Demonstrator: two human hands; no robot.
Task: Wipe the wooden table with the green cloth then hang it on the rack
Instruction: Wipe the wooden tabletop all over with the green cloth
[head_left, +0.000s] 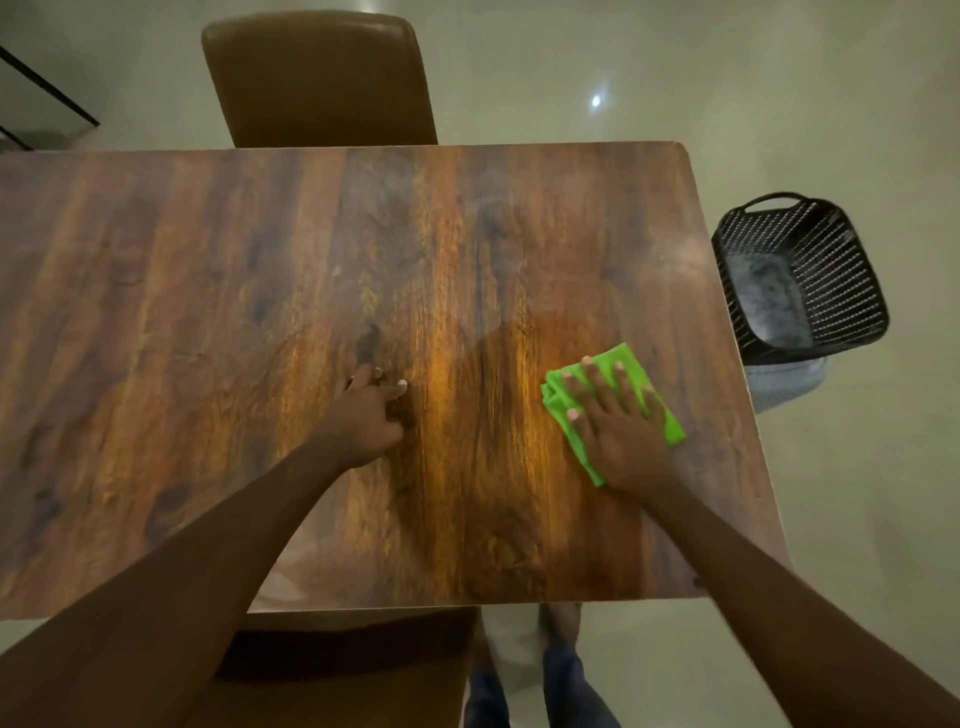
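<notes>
Cloth: green cloth (610, 400) folded, long axis 11-to-5, at 3 o'clock on counter (208, 312).
Right hand (618, 426): spread flat, pressing cloth.
Left hand (366, 413): loosely curled, empty, fingertips on bare wood.

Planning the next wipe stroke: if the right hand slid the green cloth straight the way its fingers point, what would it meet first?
Only bare wooden table; the right hand, flat on the green cloth, points toward the far edge, and nothing visible lies in that line.

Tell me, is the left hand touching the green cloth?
No, the left hand rests bare on the wooden table, well apart from the green cloth, which lies flat under the right hand.
</notes>
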